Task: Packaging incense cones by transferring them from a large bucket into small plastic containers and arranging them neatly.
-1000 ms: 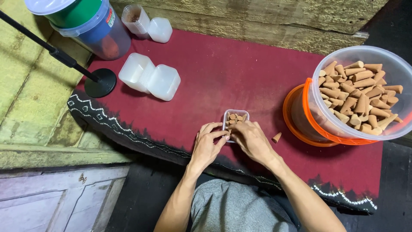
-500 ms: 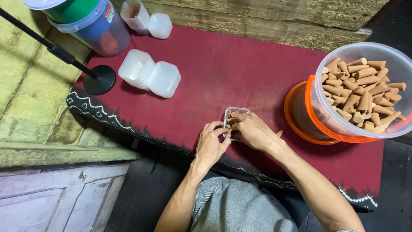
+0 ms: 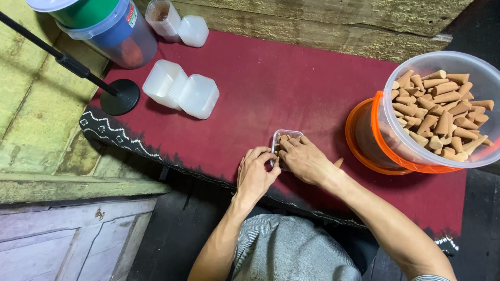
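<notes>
Pressing cones into small clear box (image 3: 285, 136) on red cloth (image 3: 271, 83). Right hand (image 3: 304, 158) has slid over box since a second ago, fingers spread on cones. Left hand (image 3: 255, 171) pinches box's near edge. Box looks nearly full. Spare cone (image 3: 338, 163) beside wrist; cone tub (image 3: 442, 112) at right.

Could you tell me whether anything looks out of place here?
One brown cone lies loose on the red cloth beside the right hand, outside both the small clear box and the big tub.
</notes>
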